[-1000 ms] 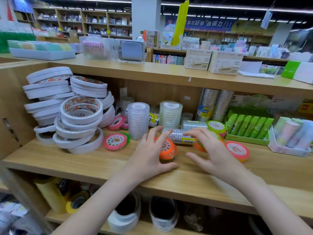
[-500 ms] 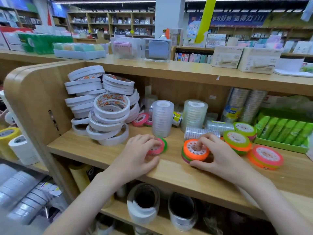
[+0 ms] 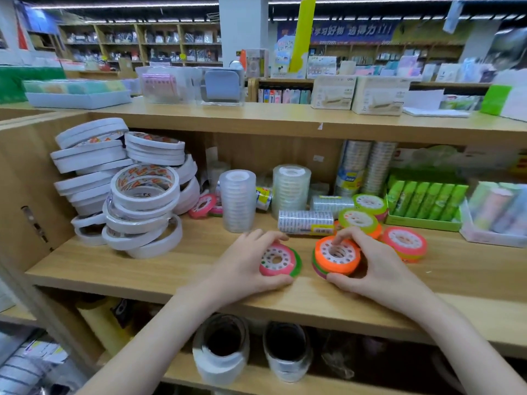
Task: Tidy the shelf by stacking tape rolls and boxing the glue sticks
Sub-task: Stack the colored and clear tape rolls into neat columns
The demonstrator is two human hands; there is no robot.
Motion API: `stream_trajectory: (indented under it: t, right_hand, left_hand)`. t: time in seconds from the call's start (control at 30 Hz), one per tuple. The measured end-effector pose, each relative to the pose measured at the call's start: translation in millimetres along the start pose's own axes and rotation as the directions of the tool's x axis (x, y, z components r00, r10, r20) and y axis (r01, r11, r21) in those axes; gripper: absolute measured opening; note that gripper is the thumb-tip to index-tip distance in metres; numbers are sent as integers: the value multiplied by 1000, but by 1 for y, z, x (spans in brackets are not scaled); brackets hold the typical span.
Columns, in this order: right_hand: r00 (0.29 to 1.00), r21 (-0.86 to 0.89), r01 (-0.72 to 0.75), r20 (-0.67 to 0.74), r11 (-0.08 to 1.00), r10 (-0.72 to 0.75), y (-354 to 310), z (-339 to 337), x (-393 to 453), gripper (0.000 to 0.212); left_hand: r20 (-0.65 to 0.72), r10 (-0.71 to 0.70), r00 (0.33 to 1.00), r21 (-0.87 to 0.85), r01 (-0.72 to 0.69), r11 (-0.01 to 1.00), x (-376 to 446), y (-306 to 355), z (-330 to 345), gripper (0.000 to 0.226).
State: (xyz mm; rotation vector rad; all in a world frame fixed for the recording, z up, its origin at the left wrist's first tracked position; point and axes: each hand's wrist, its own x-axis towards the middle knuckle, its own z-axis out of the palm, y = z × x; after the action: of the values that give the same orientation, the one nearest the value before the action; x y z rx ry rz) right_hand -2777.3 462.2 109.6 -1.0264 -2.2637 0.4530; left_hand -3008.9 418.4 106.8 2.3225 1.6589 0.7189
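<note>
My left hand [image 3: 242, 266] grips a pink tape roll [image 3: 277, 260] that lies over a green one near the front of the wooden shelf [image 3: 159, 269]. My right hand [image 3: 379, 269] grips an orange tape roll [image 3: 336, 256] on a short stack, with a fingertip in its core. A green-topped roll [image 3: 360, 220] and a pink-orange roll [image 3: 403, 242] lie behind and to the right. Green glue sticks [image 3: 422, 199] sit in a green box at the right.
A leaning pile of white tape rolls [image 3: 137, 195] fills the shelf's left. Two clear tape stacks [image 3: 238, 199] stand behind my hands, and a clear tape sleeve [image 3: 305, 222] lies flat. A white tray [image 3: 490, 238] of pastel sticks is at far right. Large rolls [image 3: 221, 346] sit on the lower shelf.
My left hand has pulled the pink and green rolls rightward toward the orange stack. My right hand stays on the orange roll. The camera has swung slightly.
</note>
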Motion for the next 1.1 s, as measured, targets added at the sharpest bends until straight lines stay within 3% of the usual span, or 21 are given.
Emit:
stream_trajectory:
  t: [0.1, 0.17, 0.23, 0.33, 0.43, 0.7, 0.83, 0.97, 1.1]
  right_hand:
    - [984, 115, -96, -141, 989, 112, 10, -25, -13, 44]
    - [942, 208, -133, -278, 969, 189, 23, -46, -17, 43]
    - [892, 194, -179, -382, 965, 242, 40, -64, -17, 41]
    - [915, 76, -277, -284, 958, 288, 58, -71, -16, 47]
    - [940, 100, -291, -156, 951, 304, 64, -62, -15, 49]
    - [963, 23, -228, -145, 973, 229, 70, -64, -13, 52]
    - [966, 8, -191, -176, 982, 190, 76, -61, -14, 62]
    - [976, -17, -146, -166, 989, 142, 82, -66, -14, 63]
    - [981, 14, -153, -118, 988, 154, 85, -70, -14, 63]
  left_hand:
    - [-48, 67, 997, -11, -68, 998, 10, 9, 6, 58]
    - [-88, 112, 990, -19, -114, 993, 18, 15, 10, 55]
    - [-140, 160, 977, -37, -166, 985, 27, 22, 15, 52]
    - [-186, 200, 962, -75, -217, 973, 41, 33, 21, 53]
    - [-219, 213, 952, -63, -232, 971, 55, 42, 25, 58]
    - [-234, 147, 961, -81, -170, 982, 95, 61, 35, 58]
    - [-141, 143, 980, -102, -158, 982, 111, 70, 42, 55]
    - [-134, 159, 978, -92, -173, 981, 114, 69, 47, 61]
    - [-82, 166, 983, 153, -152, 976, 110, 66, 58, 68]
